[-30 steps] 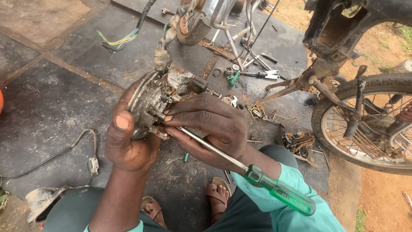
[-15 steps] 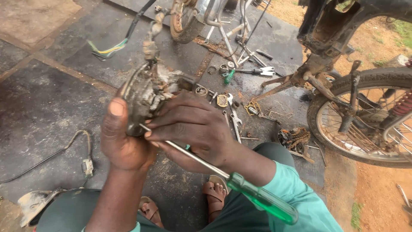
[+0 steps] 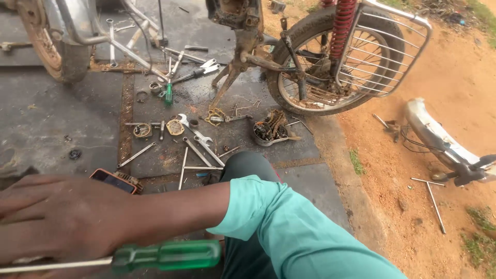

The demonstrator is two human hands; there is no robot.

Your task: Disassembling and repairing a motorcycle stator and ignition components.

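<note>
A right hand (image 3: pixel 62 217) fills the near left, its grip pressed around a green-handled screwdriver (image 3: pixel 165 256) lying flat across the bottom edge. The engine part held up half a second ago is gone from view, and so is the left hand; the gaze has swung right to wrenches (image 3: pixel 194 135) scattered on the paving (image 3: pixel 51 119) beside a motorcycle's rear wheel (image 3: pixel 330 67).

A right hand (image 3: pixel 57 219) fills the lower left, gripping a green-handled screwdriver (image 3: pixel 155 256). Beyond it lie wrenches (image 3: pixel 199 144) on the dark floor (image 3: pixel 51 119) — the motorbike's rear wheel (image 3: pixel 330 67) stands further back.
</note>
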